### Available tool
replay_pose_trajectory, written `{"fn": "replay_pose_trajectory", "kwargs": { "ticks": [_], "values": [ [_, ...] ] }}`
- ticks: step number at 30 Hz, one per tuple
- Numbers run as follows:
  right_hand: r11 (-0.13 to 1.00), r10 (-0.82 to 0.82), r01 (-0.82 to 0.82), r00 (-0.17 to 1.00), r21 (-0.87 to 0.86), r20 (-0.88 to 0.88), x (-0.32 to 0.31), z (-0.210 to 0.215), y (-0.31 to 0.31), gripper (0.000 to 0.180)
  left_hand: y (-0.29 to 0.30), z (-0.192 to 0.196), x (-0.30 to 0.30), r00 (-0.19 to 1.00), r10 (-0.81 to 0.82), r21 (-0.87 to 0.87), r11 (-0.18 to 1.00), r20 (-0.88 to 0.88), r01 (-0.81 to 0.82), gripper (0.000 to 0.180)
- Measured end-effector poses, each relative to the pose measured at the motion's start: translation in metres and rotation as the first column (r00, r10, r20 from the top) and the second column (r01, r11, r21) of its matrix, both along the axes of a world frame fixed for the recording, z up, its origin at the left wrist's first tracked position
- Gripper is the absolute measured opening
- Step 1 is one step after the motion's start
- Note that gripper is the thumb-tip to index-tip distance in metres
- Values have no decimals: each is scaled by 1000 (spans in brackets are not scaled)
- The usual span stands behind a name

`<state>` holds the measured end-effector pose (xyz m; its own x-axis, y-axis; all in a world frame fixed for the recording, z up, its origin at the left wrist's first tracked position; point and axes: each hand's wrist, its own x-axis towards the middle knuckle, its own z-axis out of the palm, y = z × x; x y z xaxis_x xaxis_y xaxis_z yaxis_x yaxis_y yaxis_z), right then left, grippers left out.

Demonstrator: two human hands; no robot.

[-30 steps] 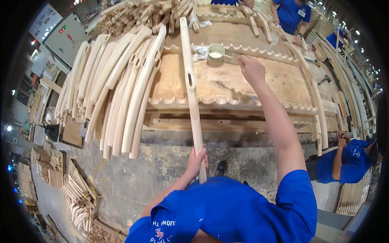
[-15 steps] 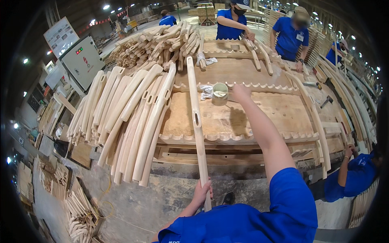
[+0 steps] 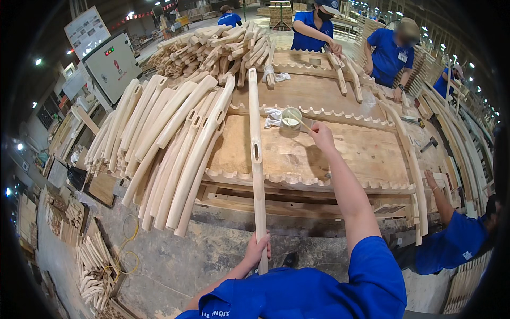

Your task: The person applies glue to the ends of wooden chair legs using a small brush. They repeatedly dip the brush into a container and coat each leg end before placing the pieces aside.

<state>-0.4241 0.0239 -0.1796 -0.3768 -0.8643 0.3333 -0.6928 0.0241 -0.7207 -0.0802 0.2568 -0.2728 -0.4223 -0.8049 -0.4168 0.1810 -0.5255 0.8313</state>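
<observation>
My left hand [image 3: 257,251] is wrapped round the near end of a long pale wooden post [image 3: 256,178], which points away from me over the bench and has an oval slot partway along it. Beyond the bench's front edge, my right hand [image 3: 322,135] pinches a thin stick [image 3: 306,127]. The stick's far end reaches into a small round cup [image 3: 285,122] with pale, creamy stuff inside. A crumpled white cloth [image 3: 272,117] lies against the cup's left side.
Many slotted posts [image 3: 175,125] lean side by side on the bench's left, below a heap of wooden pieces [image 3: 212,50]. Scalloped rails [image 3: 340,114] cross the bench. Co-workers stand at the far side and right. A hammer [image 3: 429,144] lies at the right.
My right hand has drawn back slightly toward me, and the stick shows more clearly. My left hand keeps its hold on the post. The co-worker at right has stretched an arm to the bench.
</observation>
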Motion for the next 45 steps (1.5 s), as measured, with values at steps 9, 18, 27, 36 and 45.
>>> {"fn": "replay_pose_trajectory", "kwargs": {
  "ticks": [9, 18, 27, 36, 45],
  "values": [
    [993, -73, 71, 997, 99, 13, 2, -9, -7, 17, -2, 0, 3, 1000, -3, -12, 1000, 3, 3, 32],
    [948, 216, -309, 796, 71, 566, 16, 9, 13, 13, -4, 3, 6, 995, -62, -87, 994, 74, 68, 35],
    [937, 349, -349, 937, 2, 7, 67, 40, 64, 10, -4, -1, 6, 996, -73, -55, 996, 42, 75, 32],
    [919, 228, -356, 831, -169, -508, 79, 53, 82, 13, -5, 2, 4, 999, -43, -8, 999, 19, 43, 32],
    [934, 119, -267, 857, -236, -501, 85, 47, 72, 15, -5, 1, 5, 998, -62, -6, 998, 20, 62, 31]
  ]
}}
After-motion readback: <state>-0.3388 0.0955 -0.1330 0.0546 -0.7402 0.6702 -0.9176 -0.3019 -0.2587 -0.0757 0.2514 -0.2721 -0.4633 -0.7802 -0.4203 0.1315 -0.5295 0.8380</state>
